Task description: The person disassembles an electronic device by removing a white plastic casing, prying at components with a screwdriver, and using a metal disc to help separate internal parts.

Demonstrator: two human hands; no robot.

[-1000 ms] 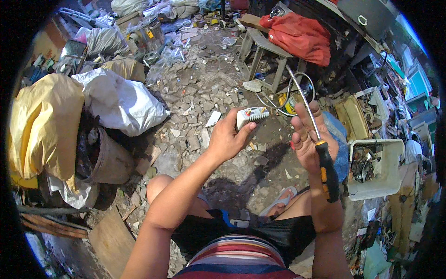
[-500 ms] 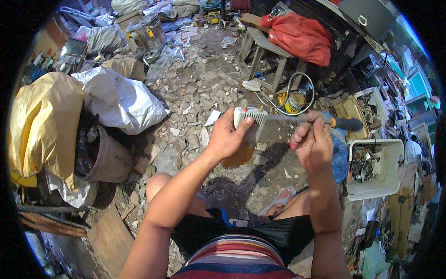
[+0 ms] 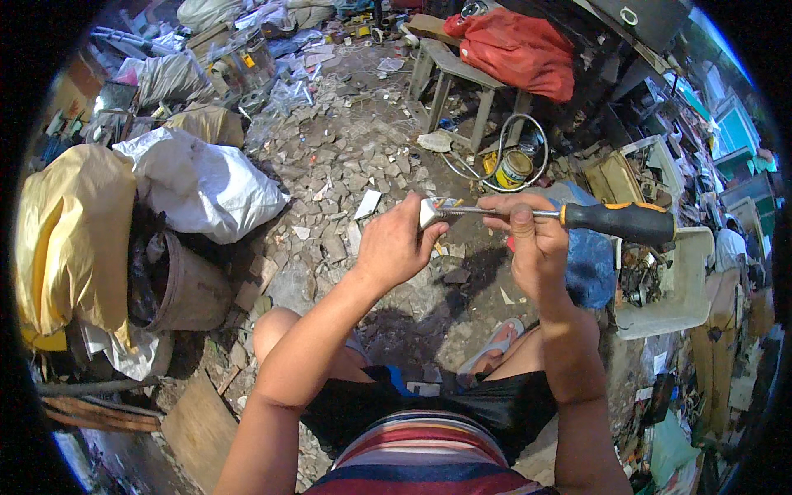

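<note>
L hand (image 3: 393, 249) clamped on white block (image 3: 427, 214), R hand (image 3: 538, 252) clamped on screwdriver (image 3: 619, 221) shaft.
Block's mid-view, screwdriver tip at its R side, contact unclear. R: pale bin (image 3: 686, 285) w/ dk scrap (image 3: 640, 282); L: bucket (image 3: 195, 287) w/ dk stuff (image 3: 147, 285).

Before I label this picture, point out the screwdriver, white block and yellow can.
Screwdriver (image 3: 619, 223), head view: black handle.
White block (image 3: 427, 213), head view: pale left end.
Yellow can (image 3: 517, 162), head view: round top.
</note>
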